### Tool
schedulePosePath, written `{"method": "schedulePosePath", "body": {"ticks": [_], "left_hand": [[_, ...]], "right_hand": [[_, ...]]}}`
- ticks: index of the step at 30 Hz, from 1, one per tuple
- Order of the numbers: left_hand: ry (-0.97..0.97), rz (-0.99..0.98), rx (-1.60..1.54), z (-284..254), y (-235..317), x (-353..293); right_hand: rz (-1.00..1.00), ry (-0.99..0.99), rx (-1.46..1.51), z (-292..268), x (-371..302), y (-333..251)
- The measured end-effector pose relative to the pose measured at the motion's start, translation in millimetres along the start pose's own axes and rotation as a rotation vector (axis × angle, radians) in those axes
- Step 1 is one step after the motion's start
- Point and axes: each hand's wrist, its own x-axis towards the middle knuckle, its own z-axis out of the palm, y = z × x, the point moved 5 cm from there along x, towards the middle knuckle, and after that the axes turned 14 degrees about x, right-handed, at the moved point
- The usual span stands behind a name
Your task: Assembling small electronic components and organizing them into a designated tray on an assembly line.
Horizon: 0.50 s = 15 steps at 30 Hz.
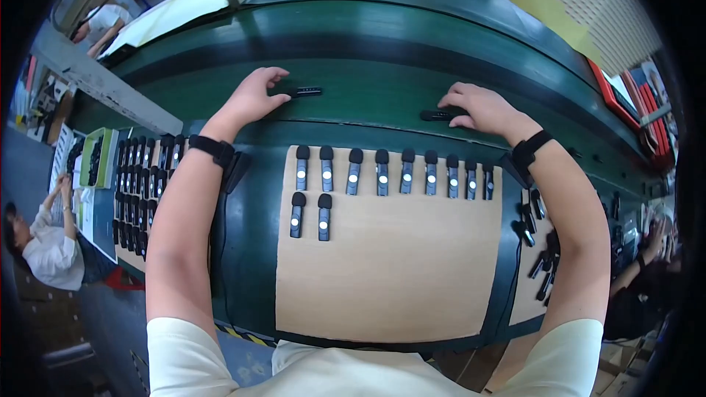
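Both my arms reach over the green conveyor belt (368,77). My left hand (254,97) is open, its thumb and fingers apart at the end of a small black clip-on microphone (307,91) lying on the belt. Further right, my right hand (482,108) has its thumb and fingers closed around the end of another black clip-on microphone (435,115). In front of me lies a tan board (390,272). A full row of microphones with black foam tips, such as one microphone (354,173), lines its far edge, with two more below at the left.
Left of my arm stands a board packed with microphones (140,176), beside a green bin (95,158). Under my right arm, more microphones (546,261) lie loosely on another board. A grey metal post (110,77) rises at the left. Other people work around the line.
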Motion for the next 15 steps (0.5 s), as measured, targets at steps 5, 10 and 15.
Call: {"method": "schedulePosePath", "body": {"ticks": [5,10,15], "left_hand": [[-0.033,0.020,0.031,17.9,-4.3,17.6],[-0.001,0.006,0.094,20.3,-8.4,24.6],[0.155,-0.064,-0.163,9.4,-18.1,8.0]], "right_hand": [[0.063,-0.022,0.124,-6.8,1.9,18.5],[0.405,0.155,0.387,-31.6,-44.6,37.3],[0.413,0.576,0.955,-51.0,-122.1,0.0]]}}
